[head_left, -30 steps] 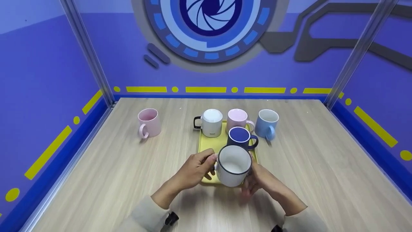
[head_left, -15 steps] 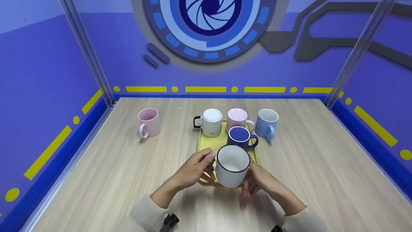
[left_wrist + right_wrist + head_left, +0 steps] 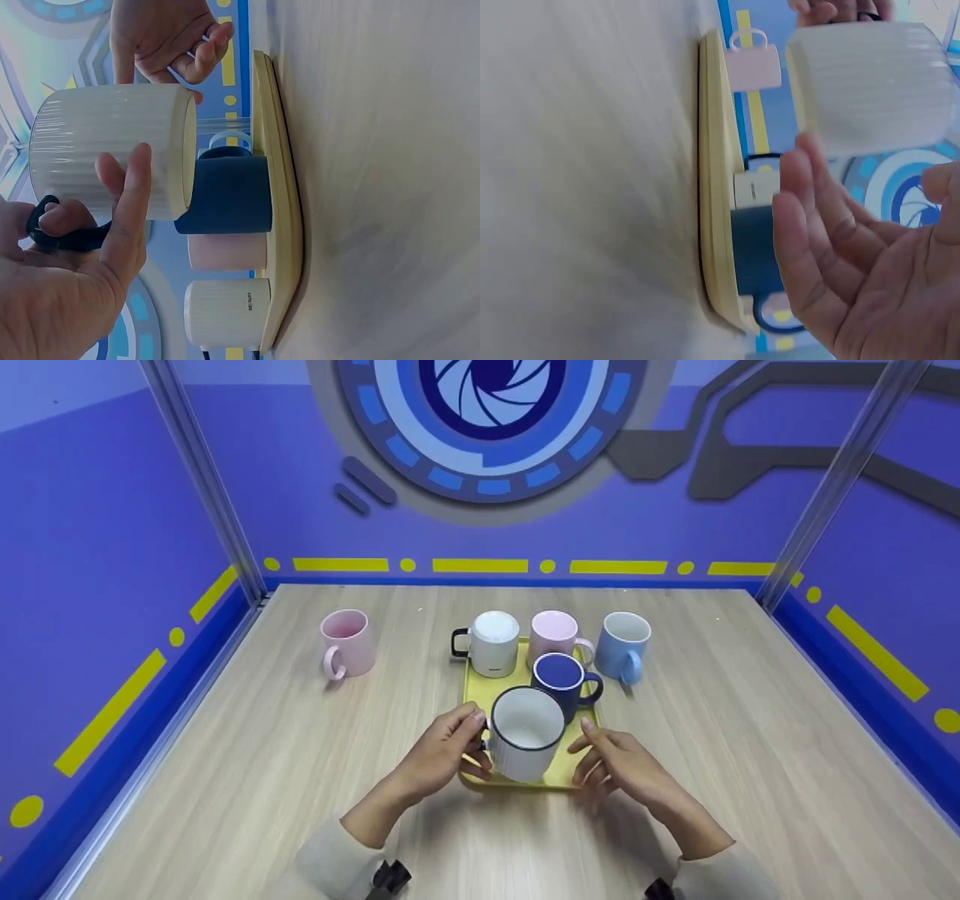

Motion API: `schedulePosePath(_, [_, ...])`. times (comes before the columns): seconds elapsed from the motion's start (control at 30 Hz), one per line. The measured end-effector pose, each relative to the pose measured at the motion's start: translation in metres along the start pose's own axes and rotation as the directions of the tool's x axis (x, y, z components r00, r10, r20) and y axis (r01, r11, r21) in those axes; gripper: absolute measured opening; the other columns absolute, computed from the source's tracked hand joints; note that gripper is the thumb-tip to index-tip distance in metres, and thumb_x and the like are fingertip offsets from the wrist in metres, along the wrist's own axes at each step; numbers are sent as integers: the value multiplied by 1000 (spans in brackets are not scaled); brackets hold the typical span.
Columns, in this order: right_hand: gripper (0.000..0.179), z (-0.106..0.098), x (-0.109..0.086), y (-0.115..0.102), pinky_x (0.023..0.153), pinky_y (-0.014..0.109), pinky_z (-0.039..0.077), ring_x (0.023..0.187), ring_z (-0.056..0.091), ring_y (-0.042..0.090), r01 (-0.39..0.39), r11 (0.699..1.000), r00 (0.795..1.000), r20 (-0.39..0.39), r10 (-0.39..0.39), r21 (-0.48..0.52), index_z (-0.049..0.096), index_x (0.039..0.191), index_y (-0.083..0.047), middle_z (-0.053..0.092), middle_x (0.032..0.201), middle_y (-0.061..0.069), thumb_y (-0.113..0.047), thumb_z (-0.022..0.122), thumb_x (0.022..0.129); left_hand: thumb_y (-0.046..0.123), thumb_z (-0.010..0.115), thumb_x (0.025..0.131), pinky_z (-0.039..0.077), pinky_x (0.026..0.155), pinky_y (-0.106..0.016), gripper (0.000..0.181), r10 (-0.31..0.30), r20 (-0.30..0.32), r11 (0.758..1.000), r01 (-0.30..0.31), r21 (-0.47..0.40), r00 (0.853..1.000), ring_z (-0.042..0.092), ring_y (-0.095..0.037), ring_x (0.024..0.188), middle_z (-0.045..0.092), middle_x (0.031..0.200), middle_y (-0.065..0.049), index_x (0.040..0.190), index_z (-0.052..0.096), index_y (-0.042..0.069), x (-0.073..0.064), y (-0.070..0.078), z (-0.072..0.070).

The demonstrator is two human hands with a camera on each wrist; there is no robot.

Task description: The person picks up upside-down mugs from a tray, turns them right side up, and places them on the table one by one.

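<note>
A white ribbed mug [image 3: 526, 735] with a dark rim and black handle hangs above the front of the yellow tray [image 3: 570, 776]. My left hand [image 3: 442, 750] grips it by the handle; the left wrist view shows fingers curled through the black handle [image 3: 71, 238]. To the mug's right, my right hand [image 3: 626, 765] is apart from it, fingers loosely bent with nothing in them, as the right wrist view also shows. On the tray stand a navy mug [image 3: 559, 679], a pink mug [image 3: 553, 637] behind it, and a white mug [image 3: 495, 649] with a black handle at the back left.
Off the tray, a light blue mug [image 3: 622, 649] stands to the right of the pink one. Another pink mug [image 3: 349, 645] is on the wooden table [image 3: 247, 780] at the far left. Blue printed walls [image 3: 495, 540] enclose the table at the back and sides.
My right hand has let go of the white ribbed mug and moved away to the right. The mug, in my left hand, has shifted a little left and farther over the tray.
</note>
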State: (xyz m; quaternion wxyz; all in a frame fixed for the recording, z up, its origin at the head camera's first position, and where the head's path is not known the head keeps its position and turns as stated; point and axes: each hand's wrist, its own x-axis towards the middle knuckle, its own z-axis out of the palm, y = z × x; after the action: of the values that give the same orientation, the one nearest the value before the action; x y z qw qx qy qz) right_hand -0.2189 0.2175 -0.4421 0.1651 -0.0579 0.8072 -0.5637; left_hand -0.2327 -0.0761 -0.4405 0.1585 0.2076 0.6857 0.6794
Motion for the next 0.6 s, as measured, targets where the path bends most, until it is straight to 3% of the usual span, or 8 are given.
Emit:
schedulePosePath(0.3, [42,-14,-1,9,66,30,58,85,63,19,-9,1000,978,-206,11,9,58,128,7,65,104,11,-30,54,108,30,33,115,62,80,-59,42,2,-31,1000,-2,1,1000,67,-21,79,47,83,-5,106,42,-10,-3,-2,-5])
schedulePosePath(0.6, [41,-23,2,18,68,31,58,91,65,23,35,982,966,-244,-81,-187,59,135,5,63,113,18,-13,68,98,32,32,115,62,81,-59,42,13,-52,1000,-12,16,999,66,-23,80,52,85,-7,104,45,-6,-5,-1,-6])
